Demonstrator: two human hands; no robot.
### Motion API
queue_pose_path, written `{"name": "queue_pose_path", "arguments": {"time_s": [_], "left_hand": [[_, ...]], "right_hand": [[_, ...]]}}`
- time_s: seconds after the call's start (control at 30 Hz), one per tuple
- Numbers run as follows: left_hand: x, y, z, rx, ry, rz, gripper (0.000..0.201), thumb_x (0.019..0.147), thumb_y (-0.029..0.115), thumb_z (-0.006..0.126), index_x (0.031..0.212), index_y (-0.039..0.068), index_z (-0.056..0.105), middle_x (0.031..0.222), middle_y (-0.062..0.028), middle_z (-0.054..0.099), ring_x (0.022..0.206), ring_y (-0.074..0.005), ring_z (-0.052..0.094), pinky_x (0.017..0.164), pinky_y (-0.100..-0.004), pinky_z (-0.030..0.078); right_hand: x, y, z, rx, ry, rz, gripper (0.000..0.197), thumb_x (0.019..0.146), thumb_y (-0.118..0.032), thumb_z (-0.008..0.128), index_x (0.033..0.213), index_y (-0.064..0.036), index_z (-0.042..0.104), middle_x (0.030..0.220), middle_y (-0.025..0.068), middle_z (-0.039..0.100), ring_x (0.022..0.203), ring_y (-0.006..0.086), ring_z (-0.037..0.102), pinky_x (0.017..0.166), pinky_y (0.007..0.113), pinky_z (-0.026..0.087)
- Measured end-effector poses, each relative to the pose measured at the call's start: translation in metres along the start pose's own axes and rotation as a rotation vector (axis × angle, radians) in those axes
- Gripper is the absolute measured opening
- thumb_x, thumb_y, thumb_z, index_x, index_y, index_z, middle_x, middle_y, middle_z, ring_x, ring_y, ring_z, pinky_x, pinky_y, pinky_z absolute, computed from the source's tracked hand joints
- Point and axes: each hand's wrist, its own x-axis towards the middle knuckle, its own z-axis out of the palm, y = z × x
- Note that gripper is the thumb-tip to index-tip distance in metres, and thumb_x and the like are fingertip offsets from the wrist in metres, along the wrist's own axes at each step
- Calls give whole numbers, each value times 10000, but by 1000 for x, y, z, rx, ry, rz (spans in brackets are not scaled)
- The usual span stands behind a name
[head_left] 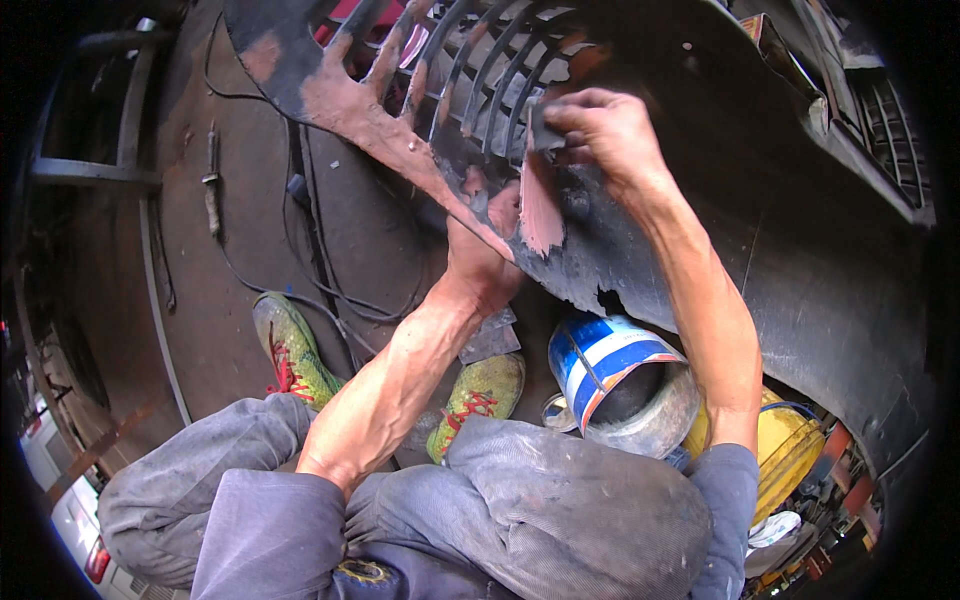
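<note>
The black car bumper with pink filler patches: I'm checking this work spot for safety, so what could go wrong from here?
1. The left hand braces the black car bumper at its jagged broken edge; a slip could cut it.
2. The open blue-and-white tin lies tilted by the knee and might get knocked.
3. Black cables trail beside the green shoes, a possible trip.

This is a car body repair workshop. A black plastic bumper with a slatted grille [700,150], patched with pinkish filler, fills the view from 11 to 3 o'clock. An open blue-and-white tin can [615,375] and a yellow bucket [785,450] stand at 5 o'clock, and black cables [300,270] trail across the stained, dusty concrete floor [220,300] at 9 o'clock.
</note>
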Motion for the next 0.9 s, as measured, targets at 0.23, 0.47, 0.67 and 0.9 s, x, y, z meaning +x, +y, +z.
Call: {"name": "queue_pose_path", "arguments": {"time_s": [0.23, 0.47, 0.67, 0.9], "left_hand": [[2, 3, -2, -2, -13, 6, 407, 938, 224, 549, 1322, 90, 569, 1200, -38, 665, 1197, -172, 582, 1147, -524, 255], [2, 2, -8, 26, -34, 17, 409, 943, 225, 544, 1328, 91, 565, 1200, -39, 663, 1195, -173, 581, 1147, -527, 252], [3, 2, -6, 66, -37, 36, 432, 956, 248, 519, 1357, 90, 541, 1244, -34, 649, 1221, -155, 561, 1156, -526, 237], [4, -2, -8, 197, -58, 72, 465, 973, 279, 485, 1396, 89, 508, 1305, -26, 629, 1258, -130, 533, 1169, -524, 217]], "right_hand": [[-21, 26, -32, -739, 100, -787, 197, 825, -61, 695, 1019, -35, 720, 958, 140, 737, 880, 281, 728, 805, 356, 578], [-23, 58, -20, -590, 7, -850, 242, 773, 65, 681, 983, -52, 704, 993, 118, 722, 945, 297, 698, 817, 369, 575], [-24, 77, -48, -579, -189, -887, 316, 703, 149, 639, 951, -42, 682, 1033, 115, 723, 1036, 311, 686, 885, 381, 565], [-21, 60, -59, -698, -141, -960, 331, 707, 128, 639, 983, -49, 685, 1052, 110, 728, 1064, 304, 683, 894, 383, 563]]}}
